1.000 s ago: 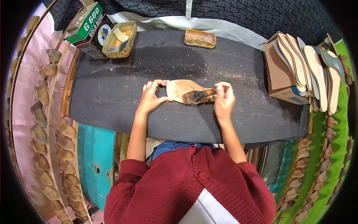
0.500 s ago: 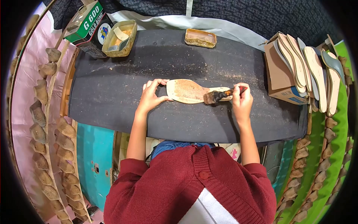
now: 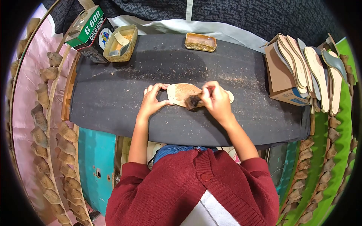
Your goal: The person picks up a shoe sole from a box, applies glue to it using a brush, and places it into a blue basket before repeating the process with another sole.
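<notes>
A tan shoe insole (image 3: 183, 90) lies flat on the dark cloth-covered table (image 3: 151, 124), wide end to the left. My left hand (image 3: 152, 101) pinches that wide end, thumb at the near edge and fingers at the far edge. In my right hand (image 3: 215, 98) is a brush (image 3: 193, 101) with dark, clotted bristles, its fingers closed round the handle. The bristles touch the insole near its middle. My right hand covers much of the narrow part; only the rounded right end shows beyond it.
Back left stand a G 600 tin (image 3: 90, 35) and a tray of scraps (image 3: 120, 43). A small yellowish container (image 3: 200, 42) sits at the back. At right, a cardboard box (image 3: 281, 75) holds several insoles (image 3: 316, 71). Racks of wooden lasts (image 3: 41, 113) flank the table.
My right hand has swept the brush leftward along the insole, from its narrow part to near the middle. My left hand keeps its hold on the wide end.
</notes>
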`<state>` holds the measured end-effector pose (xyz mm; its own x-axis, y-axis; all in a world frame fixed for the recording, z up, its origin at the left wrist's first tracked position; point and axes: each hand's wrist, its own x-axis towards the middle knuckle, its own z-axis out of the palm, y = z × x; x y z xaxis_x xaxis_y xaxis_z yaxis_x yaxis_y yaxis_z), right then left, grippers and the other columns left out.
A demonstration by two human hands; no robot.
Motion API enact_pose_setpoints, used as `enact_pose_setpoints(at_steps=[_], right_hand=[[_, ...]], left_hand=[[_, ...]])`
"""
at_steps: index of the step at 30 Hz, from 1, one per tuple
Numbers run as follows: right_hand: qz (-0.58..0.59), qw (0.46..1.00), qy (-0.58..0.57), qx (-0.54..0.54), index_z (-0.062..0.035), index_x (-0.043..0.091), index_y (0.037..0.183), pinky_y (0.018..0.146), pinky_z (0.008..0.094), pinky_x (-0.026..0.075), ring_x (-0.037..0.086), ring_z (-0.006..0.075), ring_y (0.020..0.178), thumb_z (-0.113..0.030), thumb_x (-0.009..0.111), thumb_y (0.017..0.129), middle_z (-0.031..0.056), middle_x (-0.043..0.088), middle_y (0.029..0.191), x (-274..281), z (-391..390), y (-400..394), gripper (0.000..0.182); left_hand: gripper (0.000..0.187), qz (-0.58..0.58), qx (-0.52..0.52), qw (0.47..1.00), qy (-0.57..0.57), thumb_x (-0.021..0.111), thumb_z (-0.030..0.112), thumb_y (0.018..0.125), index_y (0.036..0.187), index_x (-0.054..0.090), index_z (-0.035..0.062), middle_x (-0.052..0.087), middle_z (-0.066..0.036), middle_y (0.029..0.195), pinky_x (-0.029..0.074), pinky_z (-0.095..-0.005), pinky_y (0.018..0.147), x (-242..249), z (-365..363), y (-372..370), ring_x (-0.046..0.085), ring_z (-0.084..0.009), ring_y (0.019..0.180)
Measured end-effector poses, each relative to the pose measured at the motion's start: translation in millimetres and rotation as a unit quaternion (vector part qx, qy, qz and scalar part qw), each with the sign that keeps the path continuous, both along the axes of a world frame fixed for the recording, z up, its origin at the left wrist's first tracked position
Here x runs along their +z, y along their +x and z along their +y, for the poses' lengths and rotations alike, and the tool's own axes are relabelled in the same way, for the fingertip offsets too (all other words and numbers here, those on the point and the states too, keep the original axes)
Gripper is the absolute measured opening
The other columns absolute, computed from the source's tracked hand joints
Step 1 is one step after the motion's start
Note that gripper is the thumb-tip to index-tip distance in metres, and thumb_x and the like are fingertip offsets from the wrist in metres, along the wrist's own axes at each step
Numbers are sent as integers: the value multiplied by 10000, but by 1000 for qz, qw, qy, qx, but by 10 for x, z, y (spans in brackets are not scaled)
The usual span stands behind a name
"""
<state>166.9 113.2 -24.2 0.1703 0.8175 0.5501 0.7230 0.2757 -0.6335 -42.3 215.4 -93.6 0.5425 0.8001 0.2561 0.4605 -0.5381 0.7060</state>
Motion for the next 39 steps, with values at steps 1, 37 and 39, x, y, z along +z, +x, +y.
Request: enact_pose_setpoints(at_steps=[1, 37, 39], right_hand=[[-8, 999, -23, -22, -33, 493, 809, 539, 322, 458, 573, 244, 592, -98, 561, 746, 109, 558, 654, 12, -70, 84, 113], [34, 999, 25, -18, -29, 493, 820, 510, 313, 443, 556, 252, 543, -100, 531, 783, 116, 542, 636, -80, -53, -150, 89], [42, 999, 24, -20, -29, 487, 832, 507, 308, 443, 559, 231, 540, -106, 528, 791, 105, 544, 627, -104, -75, -109, 96]], left_hand=[[555, 3, 3, 1000, -5, 779, 291, 494, 934, 488, 119, 578, 38, 1051, 292, -342, 845, 6, -9, 1, 467, -188, 929], [553, -4, -2, 999, 39, 786, 262, 480, 915, 479, 110, 580, 32, 1052, 316, -324, 820, 4, -3, 8, 463, -189, 903], [550, -2, -2, 1000, 30, 785, 260, 483, 913, 478, 109, 579, 31, 1055, 314, -325, 822, 12, -8, 9, 462, -189, 905]])
